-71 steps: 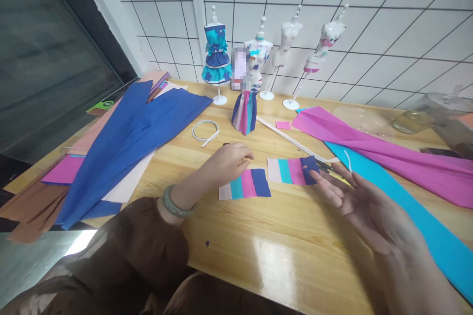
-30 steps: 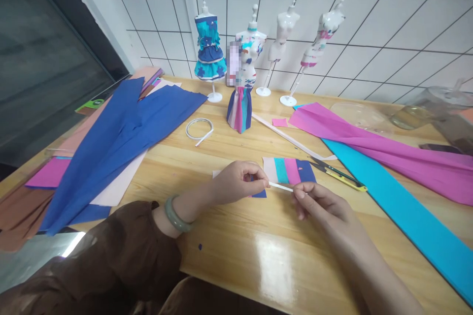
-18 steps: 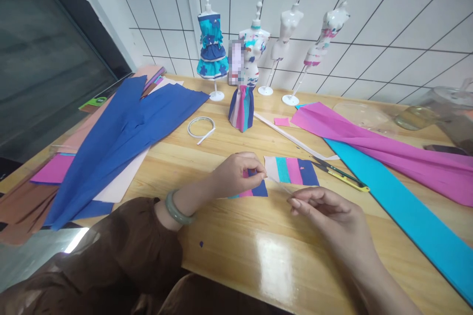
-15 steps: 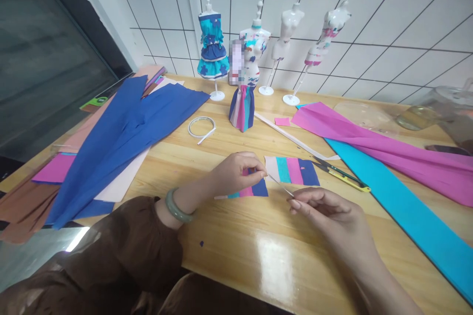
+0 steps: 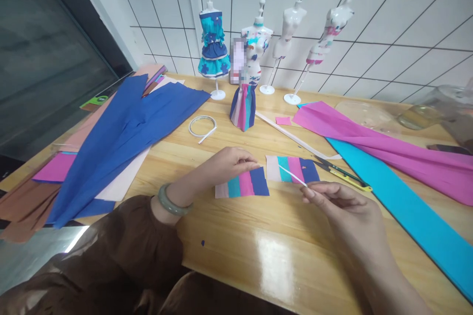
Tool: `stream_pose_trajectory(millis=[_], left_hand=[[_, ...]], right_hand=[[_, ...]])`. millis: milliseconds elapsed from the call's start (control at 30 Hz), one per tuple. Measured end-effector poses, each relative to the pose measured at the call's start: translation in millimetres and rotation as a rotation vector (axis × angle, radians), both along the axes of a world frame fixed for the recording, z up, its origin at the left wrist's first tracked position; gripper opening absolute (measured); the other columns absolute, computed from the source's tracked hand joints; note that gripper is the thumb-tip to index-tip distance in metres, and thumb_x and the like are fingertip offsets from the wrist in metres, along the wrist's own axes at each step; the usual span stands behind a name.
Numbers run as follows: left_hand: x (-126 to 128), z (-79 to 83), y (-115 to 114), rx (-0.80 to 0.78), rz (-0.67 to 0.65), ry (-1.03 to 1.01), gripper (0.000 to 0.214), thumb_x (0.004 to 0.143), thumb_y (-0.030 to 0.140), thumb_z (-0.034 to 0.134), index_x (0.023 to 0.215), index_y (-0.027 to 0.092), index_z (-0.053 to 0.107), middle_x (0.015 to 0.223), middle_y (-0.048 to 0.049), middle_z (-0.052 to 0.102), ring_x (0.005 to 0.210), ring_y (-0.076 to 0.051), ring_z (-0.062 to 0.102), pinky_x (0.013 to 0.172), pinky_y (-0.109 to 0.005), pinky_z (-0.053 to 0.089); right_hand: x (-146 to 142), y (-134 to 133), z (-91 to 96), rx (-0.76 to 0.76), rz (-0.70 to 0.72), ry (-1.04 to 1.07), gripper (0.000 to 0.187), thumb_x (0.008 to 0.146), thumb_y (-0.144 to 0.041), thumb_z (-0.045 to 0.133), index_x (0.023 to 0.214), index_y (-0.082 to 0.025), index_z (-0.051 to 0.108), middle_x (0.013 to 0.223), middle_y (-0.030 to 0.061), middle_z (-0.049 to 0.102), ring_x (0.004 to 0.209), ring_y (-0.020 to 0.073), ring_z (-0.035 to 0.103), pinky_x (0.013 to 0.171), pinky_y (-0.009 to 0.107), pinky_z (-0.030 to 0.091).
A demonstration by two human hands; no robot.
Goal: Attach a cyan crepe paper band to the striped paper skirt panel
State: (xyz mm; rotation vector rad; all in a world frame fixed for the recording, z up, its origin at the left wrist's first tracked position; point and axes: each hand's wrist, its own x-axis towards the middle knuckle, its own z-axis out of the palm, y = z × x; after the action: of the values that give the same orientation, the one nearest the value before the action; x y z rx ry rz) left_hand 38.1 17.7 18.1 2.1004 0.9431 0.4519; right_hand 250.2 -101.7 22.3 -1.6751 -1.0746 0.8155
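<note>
Between the thumb and finger of my right hand (image 5: 342,211) is one end of a thin white strip (image 5: 292,175), its free end pointing left over the right striped piece. My left hand (image 5: 236,161) is closed in a pinch above the left striped piece (image 5: 246,183); whatever its fingertips hold, if anything, is too small to make out. That piece lies flat with pale pink, teal, magenta and navy bands. A matching striped piece (image 5: 294,169) lies beside it, with yellow-handled thread snips (image 5: 345,175) touching or near its right edge.
A roll of white tape (image 5: 202,126) lies behind my left hand. Blue fabric (image 5: 136,128) covers the left side; magenta fabric (image 5: 369,140) and a turquoise length (image 5: 402,206) run along the right. Several small mannequins stand at the wall, one in a striped skirt (image 5: 244,108).
My hands have moved apart, and the white strip has left my left hand's fingers, staying in my right hand. The left striped piece is now more uncovered.
</note>
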Motion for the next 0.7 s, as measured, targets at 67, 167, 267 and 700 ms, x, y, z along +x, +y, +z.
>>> stream_pose_trajectory(millis=[67,167,267,700], left_hand=[[-2,-1.3,2,0.111,-0.007,0.114,0.024,0.083,0.035,0.051,0.077,0.017,0.067,0.075,-0.0026,0.063,0.076,-0.016,0.056,0.070,-0.027,0.041],[-3,-6.1,2,0.239,0.008,0.273,0.016,0.079,0.028,0.055,0.080,0.016,0.066,0.080,-0.0049,0.063,0.080,-0.019,0.057,0.071,-0.029,0.041],[-2,-8.5,-3,0.209,0.044,0.348,0.014,0.075,0.025,0.056,0.084,0.018,0.065,0.082,-0.0042,0.065,0.078,-0.019,0.058,0.066,-0.028,0.040],[3,11.5,-36,-0.009,-0.035,0.377,0.009,0.071,0.028,0.058,0.071,0.019,0.056,0.070,0.0007,0.061,0.065,-0.015,0.054,0.052,-0.025,0.031]], right_hand=[[1,0,0.6,0.000,-0.010,-0.003,0.021,0.063,-0.042,0.074,0.065,-0.022,0.068,0.066,0.0031,0.068,0.066,0.0189,0.063,0.067,0.030,0.054],[1,1,-0.5,0.010,-0.013,0.000,0.022,0.063,-0.043,0.074,0.068,-0.022,0.068,0.065,0.0032,0.068,0.063,0.0188,0.063,0.063,0.030,0.054],[1,1,-4.1,0.009,-0.015,0.002,0.023,0.062,-0.043,0.075,0.070,-0.022,0.069,0.063,0.0026,0.068,0.061,0.0180,0.063,0.060,0.029,0.054],[-5,1,-9.9,-0.049,0.188,0.000,0.040,0.059,-0.055,0.073,0.080,-0.020,0.073,0.083,0.0077,0.072,0.072,0.0223,0.065,0.062,0.033,0.055]])
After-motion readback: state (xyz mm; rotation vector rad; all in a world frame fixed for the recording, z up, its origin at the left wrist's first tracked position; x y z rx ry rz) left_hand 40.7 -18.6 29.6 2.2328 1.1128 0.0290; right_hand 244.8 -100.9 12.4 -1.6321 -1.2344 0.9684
